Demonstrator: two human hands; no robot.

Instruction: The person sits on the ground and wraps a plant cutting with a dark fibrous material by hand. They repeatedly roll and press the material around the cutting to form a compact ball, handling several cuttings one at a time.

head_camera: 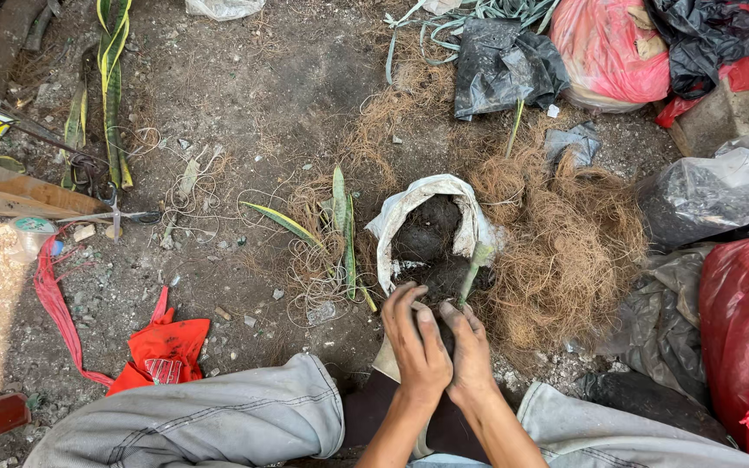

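I sat on the ground with my knees apart, and both my hands were pressed together in front of me at the near edge of the white sack [409, 212] of dark soil. My left hand [416, 340] was cupped, fingers curled over a dark clump I could hardly see beneath them. My right hand [470, 351] lay against it, fingers closed about the base of a thin green cutting [472, 276] that stood up tilted toward the sack's right rim. The sack's mouth was rolled open, with soil showing inside.

Just to the right of it lay a heap of brown coconut fibre [565, 251]. To the left, long green leaves [342, 230] lay flat on the dirt among loose strands. A red cloth [165, 347] lay near my left knee. Far right were pink and black plastic bags [617, 43].
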